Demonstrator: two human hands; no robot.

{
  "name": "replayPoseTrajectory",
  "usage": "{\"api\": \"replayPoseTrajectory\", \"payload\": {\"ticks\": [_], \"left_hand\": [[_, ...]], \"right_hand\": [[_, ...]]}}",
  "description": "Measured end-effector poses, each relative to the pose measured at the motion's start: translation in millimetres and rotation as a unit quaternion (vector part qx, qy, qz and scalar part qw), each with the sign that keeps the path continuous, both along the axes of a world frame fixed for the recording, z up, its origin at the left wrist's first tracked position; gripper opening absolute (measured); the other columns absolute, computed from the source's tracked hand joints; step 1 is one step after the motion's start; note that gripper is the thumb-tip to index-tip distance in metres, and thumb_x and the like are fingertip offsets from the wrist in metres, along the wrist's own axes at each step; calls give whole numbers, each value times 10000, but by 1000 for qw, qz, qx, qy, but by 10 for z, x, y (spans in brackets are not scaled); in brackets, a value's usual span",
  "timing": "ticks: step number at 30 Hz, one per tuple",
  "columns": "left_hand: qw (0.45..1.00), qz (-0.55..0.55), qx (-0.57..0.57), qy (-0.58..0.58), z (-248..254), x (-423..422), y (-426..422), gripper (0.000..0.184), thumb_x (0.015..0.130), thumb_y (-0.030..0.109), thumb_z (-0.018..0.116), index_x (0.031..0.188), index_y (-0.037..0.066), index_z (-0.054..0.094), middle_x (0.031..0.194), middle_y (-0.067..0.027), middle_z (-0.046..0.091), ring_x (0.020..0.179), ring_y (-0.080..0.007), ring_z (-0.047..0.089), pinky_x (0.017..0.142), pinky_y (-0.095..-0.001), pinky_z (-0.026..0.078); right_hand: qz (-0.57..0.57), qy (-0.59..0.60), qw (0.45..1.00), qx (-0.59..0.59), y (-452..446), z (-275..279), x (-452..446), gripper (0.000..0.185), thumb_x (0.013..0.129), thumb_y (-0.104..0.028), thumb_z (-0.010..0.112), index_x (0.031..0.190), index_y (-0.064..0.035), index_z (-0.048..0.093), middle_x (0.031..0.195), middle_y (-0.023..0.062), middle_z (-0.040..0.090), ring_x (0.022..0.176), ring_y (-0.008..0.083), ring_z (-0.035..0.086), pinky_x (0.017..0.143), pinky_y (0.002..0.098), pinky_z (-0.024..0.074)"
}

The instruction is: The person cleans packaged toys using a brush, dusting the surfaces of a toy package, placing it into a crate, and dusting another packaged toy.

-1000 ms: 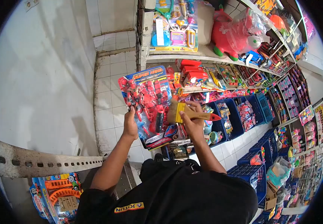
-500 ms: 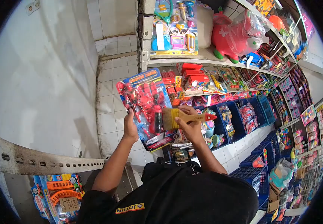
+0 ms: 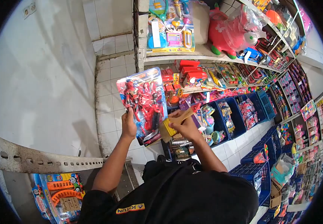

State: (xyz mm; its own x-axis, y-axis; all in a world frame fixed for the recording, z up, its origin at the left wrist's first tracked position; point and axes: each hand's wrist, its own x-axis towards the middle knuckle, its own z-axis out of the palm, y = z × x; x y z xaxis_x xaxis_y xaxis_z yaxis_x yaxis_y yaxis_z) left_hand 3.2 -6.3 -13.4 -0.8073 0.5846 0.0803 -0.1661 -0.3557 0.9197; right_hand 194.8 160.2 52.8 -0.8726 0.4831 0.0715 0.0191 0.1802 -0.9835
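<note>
Closest to me is my black shirt (image 3: 169, 194), and just past it my forearms reach out with the hands apart, each closed on something of its own. My left hand (image 3: 129, 126) clamps the toy pack (image 3: 144, 99) by its near left edge, thumb on the front; the fingers behind it are hidden. The pack is tilted up towards me in front of the shelving, its red figures under clear plastic, and glare washes out part of the printing.

My right hand (image 3: 184, 126) grips the brush (image 3: 169, 126) low on the wooden handle, close to the yellow band, with the red tip pointing up and away. The bristles hang at the pack's lower right corner — touching or just beside it, I can't tell. I'd judge this to be a brushing pass at that edge. Another stroke would call for a firm left grip and a light right wrist, with the bristles laid flat to the plastic; pressing hard could bend the card or tip the pack out of my hold.

Beyond the pack, blue crates (image 3: 237, 121) of small goods stand along the tiled floor (image 3: 107, 125). Above them runs a shelf (image 3: 169, 58) — a flat pack of toy pieces (image 3: 174, 39) and a red animal toy (image 3: 226, 31) sit on it.
</note>
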Motion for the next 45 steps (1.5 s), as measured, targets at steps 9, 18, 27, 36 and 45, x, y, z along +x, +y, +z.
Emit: {"api": "replayPoseTrajectory", "payload": {"ticks": [9, 18, 27, 36, 45], "left_hand": [[998, 7, -23, 53, 121, 64, -42, 417, 1017, 406, 437, 1010, 42, 641, 941, 19, 597, 855, -81, 478, 800, -268, 384], [992, 64, -32, 106, 232, 91, -15, 405, 1034, 346, 412, 805, 42, 550, 721, 38, 462, 710, -73, 380, 624, -297, 318], [989, 125, -16, -82, 175, -15, 35, 593, 1023, 480, 394, 1295, -31, 519, 1255, -76, 575, 1120, -168, 527, 994, -333, 384], [991, 122, -11, 53, 211, 207, 117, 457, 1042, 405, 387, 804, 39, 522, 717, 24, 450, 704, -90, 364, 628, -303, 337], [971, 173, -56, 154, 227, 130, 40, 466, 1043, 373, 380, 729, 37, 454, 645, 26, 374, 644, -84, 328, 553, -322, 265]], "right_hand": [[-166, 50, 979, -109, 176, -206, -67, 293, 805, -31, 695, 1066, -28, 561, 974, 48, 616, 887, 128, 597, 778, 273, 503], [-65, 16, 998, -10, -333, -305, -49, 270, 802, -12, 672, 1045, -14, 554, 963, 49, 596, 859, 113, 563, 795, 269, 463], [-14, 23, 999, -29, -621, -188, 22, 265, 819, -2, 661, 1056, -3, 542, 1014, 74, 603, 963, 130, 576, 853, 280, 464], [-120, 86, 989, 21, -732, -144, -343, 295, 807, -13, 691, 1061, -8, 541, 965, 61, 580, 905, 127, 570, 823, 269, 469], [-108, 36, 990, 88, -988, -205, -353, 296, 823, -40, 697, 1063, -15, 525, 943, 78, 600, 876, 156, 589, 783, 296, 488]]}}
